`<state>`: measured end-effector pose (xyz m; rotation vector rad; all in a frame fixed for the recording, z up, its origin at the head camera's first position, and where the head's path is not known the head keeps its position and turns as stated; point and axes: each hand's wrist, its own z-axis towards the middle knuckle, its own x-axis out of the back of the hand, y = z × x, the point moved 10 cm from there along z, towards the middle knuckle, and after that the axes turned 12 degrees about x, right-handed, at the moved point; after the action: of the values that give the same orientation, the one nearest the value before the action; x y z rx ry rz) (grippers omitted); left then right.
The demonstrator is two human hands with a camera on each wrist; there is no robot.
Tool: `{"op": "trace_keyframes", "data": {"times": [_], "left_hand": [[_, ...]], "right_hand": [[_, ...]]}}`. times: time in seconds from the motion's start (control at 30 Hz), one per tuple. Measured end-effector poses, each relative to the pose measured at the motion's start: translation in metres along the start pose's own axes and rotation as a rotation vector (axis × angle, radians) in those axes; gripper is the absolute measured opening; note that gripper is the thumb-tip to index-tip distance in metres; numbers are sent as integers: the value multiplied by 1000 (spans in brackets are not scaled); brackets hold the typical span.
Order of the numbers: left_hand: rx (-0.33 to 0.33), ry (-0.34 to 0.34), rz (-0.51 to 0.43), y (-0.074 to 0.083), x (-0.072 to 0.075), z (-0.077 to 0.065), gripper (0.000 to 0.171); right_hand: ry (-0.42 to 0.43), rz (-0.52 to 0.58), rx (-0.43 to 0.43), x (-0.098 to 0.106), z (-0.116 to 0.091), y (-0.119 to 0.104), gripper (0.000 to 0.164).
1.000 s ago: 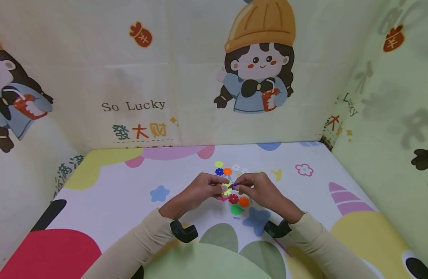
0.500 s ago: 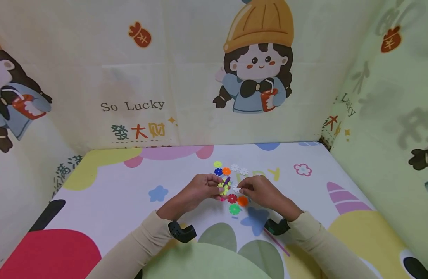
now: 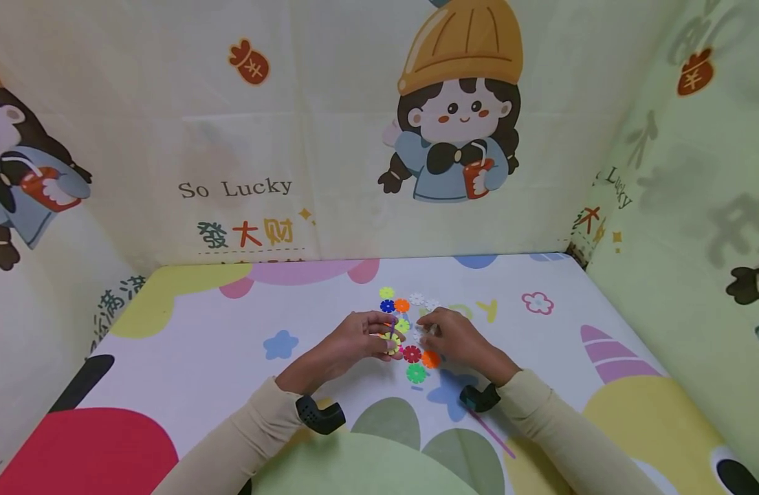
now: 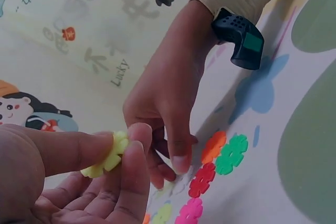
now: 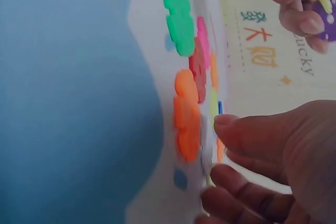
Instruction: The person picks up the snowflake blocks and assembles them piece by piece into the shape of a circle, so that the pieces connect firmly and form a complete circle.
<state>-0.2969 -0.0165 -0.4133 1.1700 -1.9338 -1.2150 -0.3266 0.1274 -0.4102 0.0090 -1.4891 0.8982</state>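
Observation:
My left hand (image 3: 362,338) pinches a yellow snowflake disc (image 4: 107,160) between thumb and fingers, above the table. A purple snowflake disc (image 5: 326,20) is joined to it, standing crosswise on the yellow one. My right hand (image 3: 458,342) is low over the table, to the right of the left hand. Its thumb and fingers are apart, with the fingertips close to a white snowflake disc (image 5: 205,148) lying on the table. The right fingers partly hide that white disc in the head view.
Between and around the hands lie a red disc (image 3: 412,354), an orange disc (image 3: 431,359), a green disc (image 3: 416,373) and a pink disc (image 4: 189,211). Farther back are a blue disc (image 3: 388,306) and white discs (image 3: 416,299). A printed cloth wall (image 3: 342,151) stands behind.
The right hand has let go of the purple disc, which stays on the yellow one in the left hand. It has moved down beside a white disc. The left hand has turned the joined discs slightly.

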Motion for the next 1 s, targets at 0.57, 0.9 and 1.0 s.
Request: {"op": "trace_keyframes", "data": {"times": [0.57,0.9,1.0], "left_hand": [[-51,-42,-24,2,-4,-5,46],[-33,-72,-25,-5,-3,-5,50],[-35,-77,-33,-6,-3,-4,49]], "right_hand": [[-37,-7,-138,-7,0,9,13],[-48,17,-162,-7,-1,18,20],[-53,33,-166,-7,1,20,18]]}}
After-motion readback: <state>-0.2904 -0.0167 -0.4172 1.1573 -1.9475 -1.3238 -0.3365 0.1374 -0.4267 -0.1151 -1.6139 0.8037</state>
